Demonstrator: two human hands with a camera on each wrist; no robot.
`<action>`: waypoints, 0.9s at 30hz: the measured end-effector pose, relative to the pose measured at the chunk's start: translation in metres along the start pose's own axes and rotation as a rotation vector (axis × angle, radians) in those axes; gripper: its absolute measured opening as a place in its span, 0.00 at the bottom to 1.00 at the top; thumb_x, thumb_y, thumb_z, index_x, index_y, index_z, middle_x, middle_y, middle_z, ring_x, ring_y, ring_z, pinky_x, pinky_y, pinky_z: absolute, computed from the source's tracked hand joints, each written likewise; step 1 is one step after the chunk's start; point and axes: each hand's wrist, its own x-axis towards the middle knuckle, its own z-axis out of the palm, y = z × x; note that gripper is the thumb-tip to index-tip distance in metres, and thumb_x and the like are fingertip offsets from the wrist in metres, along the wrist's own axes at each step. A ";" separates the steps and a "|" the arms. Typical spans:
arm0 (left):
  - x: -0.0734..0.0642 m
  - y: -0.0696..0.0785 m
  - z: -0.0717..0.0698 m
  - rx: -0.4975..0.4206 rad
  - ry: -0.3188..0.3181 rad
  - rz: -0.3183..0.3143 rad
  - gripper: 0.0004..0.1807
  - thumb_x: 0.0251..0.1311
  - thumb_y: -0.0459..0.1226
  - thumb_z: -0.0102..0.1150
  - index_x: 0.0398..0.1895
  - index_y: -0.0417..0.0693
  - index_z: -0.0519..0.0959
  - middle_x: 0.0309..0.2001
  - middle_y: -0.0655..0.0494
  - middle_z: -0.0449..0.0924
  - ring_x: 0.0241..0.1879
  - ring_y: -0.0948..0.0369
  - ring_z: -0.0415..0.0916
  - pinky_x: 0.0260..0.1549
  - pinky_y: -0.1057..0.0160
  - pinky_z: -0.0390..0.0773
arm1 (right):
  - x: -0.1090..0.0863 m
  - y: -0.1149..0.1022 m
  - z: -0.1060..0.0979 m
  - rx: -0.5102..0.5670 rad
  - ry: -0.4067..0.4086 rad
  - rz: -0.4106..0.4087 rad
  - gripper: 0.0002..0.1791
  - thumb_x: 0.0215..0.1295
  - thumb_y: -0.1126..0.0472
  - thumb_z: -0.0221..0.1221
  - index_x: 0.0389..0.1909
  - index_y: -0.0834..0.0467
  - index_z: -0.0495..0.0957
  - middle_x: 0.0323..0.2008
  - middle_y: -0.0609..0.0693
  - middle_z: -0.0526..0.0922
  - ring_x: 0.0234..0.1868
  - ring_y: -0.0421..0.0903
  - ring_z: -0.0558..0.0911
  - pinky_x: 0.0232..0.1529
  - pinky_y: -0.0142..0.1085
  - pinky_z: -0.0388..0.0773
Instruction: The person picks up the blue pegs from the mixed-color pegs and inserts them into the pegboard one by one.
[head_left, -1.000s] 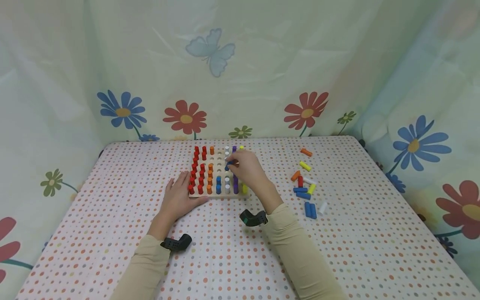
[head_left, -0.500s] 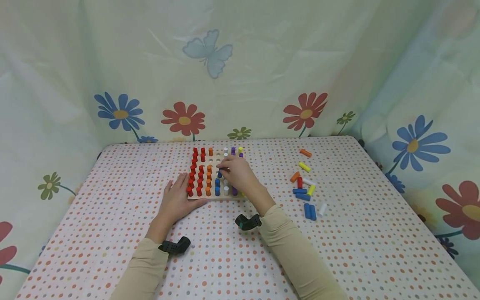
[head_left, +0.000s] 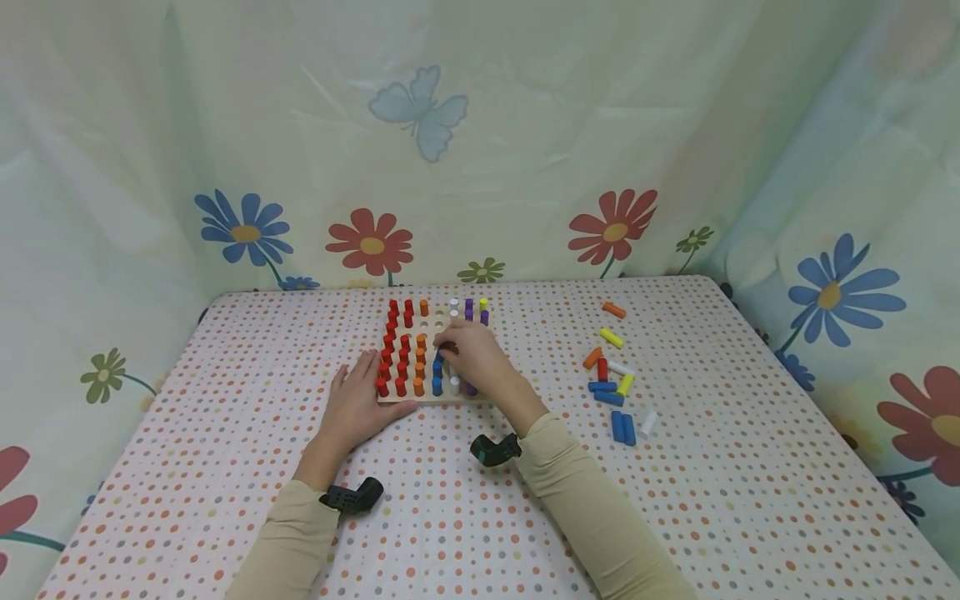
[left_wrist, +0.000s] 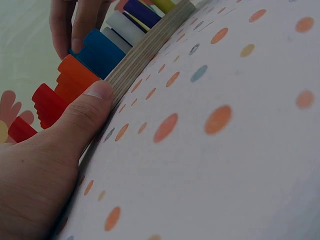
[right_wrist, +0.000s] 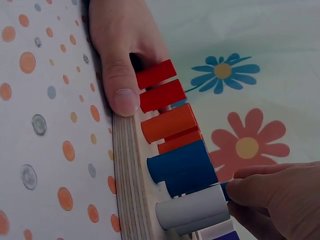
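A wooden pegboard (right_wrist: 127,175) holds upright pegs in columns: red pegs (head_left: 401,387) at the left, then orange pegs (head_left: 419,387), blue pegs (head_left: 437,387), white, purple and yellow ones. My left hand (head_left: 357,407) rests against the board's front left corner, fingers extended along its left side, thumb (left_wrist: 90,112) on the front edge. Over the blue column, my right hand (head_left: 480,358) pinches a blue peg (head_left: 438,356) behind the two front blue ones. In the right wrist view only a bit of that peg shows at the thumb tip. The right hand hides part of the white, purple and yellow columns.
To the board's right lie loose pegs: orange (head_left: 613,310), yellow (head_left: 611,337), red (head_left: 602,370), several blue ones (head_left: 608,398) and two white ones (head_left: 648,424). A dotted cloth (head_left: 435,533) covers the table. Flowered curtains (head_left: 525,150) hang behind and at both sides.
My right hand has carried the blue peg left from over the white column and lowered it to the third spot of the blue column. The left hand stays at the board's corner.
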 end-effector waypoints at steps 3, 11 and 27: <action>-0.001 0.000 0.000 -0.002 0.004 -0.002 0.65 0.43 0.75 0.53 0.73 0.35 0.52 0.74 0.42 0.50 0.74 0.48 0.47 0.71 0.43 0.42 | 0.000 -0.001 0.001 0.005 -0.010 0.003 0.09 0.63 0.63 0.61 0.43 0.56 0.84 0.43 0.48 0.83 0.45 0.43 0.81 0.48 0.32 0.80; 0.000 0.001 0.000 0.005 0.006 -0.007 0.66 0.42 0.75 0.52 0.73 0.35 0.52 0.74 0.42 0.50 0.74 0.48 0.47 0.71 0.43 0.41 | -0.001 -0.002 0.004 -0.023 -0.029 -0.011 0.09 0.63 0.62 0.61 0.43 0.57 0.84 0.44 0.49 0.83 0.47 0.44 0.81 0.49 0.33 0.79; 0.000 0.002 -0.001 0.018 0.005 -0.001 0.65 0.43 0.75 0.52 0.73 0.36 0.52 0.74 0.43 0.51 0.74 0.48 0.47 0.71 0.42 0.43 | 0.000 -0.003 0.007 -0.036 -0.031 -0.024 0.10 0.64 0.62 0.61 0.44 0.57 0.85 0.44 0.50 0.84 0.46 0.44 0.82 0.47 0.32 0.80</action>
